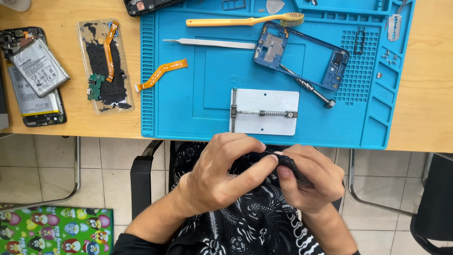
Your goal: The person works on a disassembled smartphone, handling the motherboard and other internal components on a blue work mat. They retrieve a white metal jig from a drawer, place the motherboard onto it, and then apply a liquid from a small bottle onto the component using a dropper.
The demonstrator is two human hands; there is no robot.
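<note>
Both hands meet over the lap, below the worktop's (424, 94) near edge. Left hand (222, 174) curls its fingers (245, 141) inward, thumb stretched across to press on a small dark part (288, 163). Right hand (311, 179) pinches that same part between thumb and bent fingers; what the part is cannot be told. Beyond them a blue mat (188, 113) carries a metal clamp plate (265, 112), a blue phone frame (302, 55) with a screwdriver (309, 89) lying across it, tweezers (210, 43) and a yellow brush (245, 21). Left of the mat lie an orange ribbon cable (160, 74), a clear back cover (104, 66) and a battery (38, 66) resting on a phone body.
</note>
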